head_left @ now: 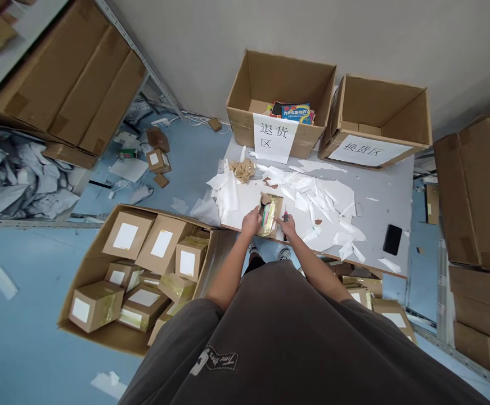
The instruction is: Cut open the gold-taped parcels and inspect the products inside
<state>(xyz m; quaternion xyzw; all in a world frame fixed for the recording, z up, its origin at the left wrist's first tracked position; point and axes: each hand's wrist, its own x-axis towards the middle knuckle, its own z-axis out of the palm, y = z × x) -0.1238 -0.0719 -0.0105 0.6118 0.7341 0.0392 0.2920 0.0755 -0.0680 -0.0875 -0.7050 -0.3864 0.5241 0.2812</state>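
A small cardboard box (272, 216) with shiny tape is held over the table's front edge. Its top is partly open, and something pink, white and green shows inside. My left hand (251, 222) grips the box along its left side. On the right, my right hand (287, 225) is closed around a slim red-and-black tool (286, 218) with a thin tip pointing away from me; whether it is a screwdriver or a cutter is too small to tell. The fingers of that hand also touch the box's right edge. Torn white paper scraps (304, 188) lie just beyond the hands.
Two open cartons with paper signs, one holding colourful books (296, 113), the other a right-hand carton (375, 151), stand at the table's back. A black phone (392, 240) lies at right. Crumpled brown paper (242, 170) is at left. A large carton (70, 298) of taped boxes stands left.
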